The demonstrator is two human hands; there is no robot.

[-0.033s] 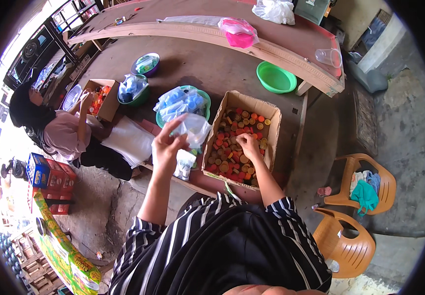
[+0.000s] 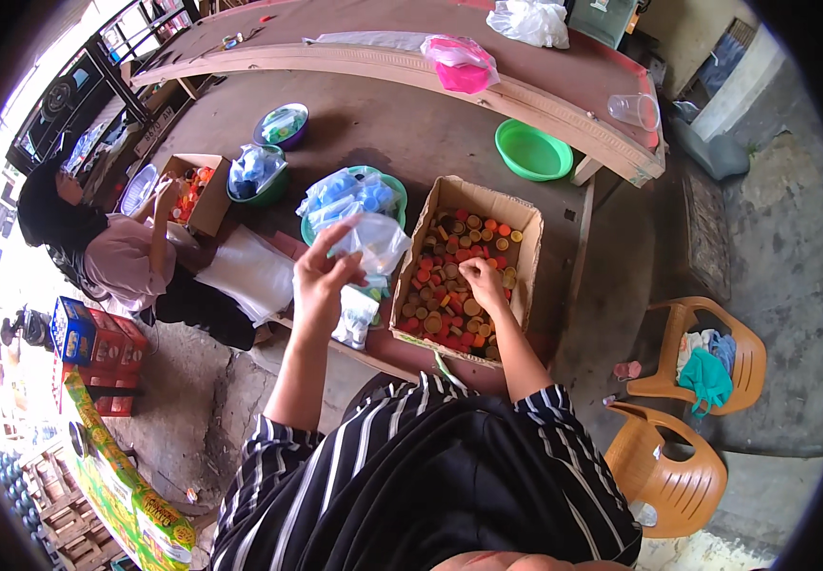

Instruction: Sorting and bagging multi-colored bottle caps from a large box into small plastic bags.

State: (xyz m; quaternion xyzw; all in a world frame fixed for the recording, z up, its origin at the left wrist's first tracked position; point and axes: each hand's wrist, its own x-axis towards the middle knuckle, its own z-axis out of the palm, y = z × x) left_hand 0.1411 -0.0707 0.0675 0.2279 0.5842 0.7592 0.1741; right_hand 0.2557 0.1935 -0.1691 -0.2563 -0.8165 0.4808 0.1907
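Observation:
My left hand (image 2: 321,271) is raised left of a cardboard box and pinches a clear plastic bag (image 2: 378,240), which hangs off its fingers to the right. My right hand (image 2: 483,281) reaches down into the cardboard box (image 2: 525,319), its fingers bent together just over the caps; whether a cap is between them is hidden. Red, orange, yellow and brown bottle caps (image 2: 445,324) cover the bottom of the box. Behind the bag stands a teal basin (image 2: 400,190) heaped with blue items in clear bags (image 2: 349,195). A small filled clear bag (image 2: 356,319) lies beside my left wrist.
A person (image 2: 130,247) at the left works at another box (image 2: 209,205) of orange caps. Farther back are a green bowl (image 2: 264,190), a purple bowl (image 2: 287,143) and a green basin (image 2: 535,152). A raised wooden shelf (image 2: 354,65) crosses behind; orange chairs (image 2: 668,471) stand right.

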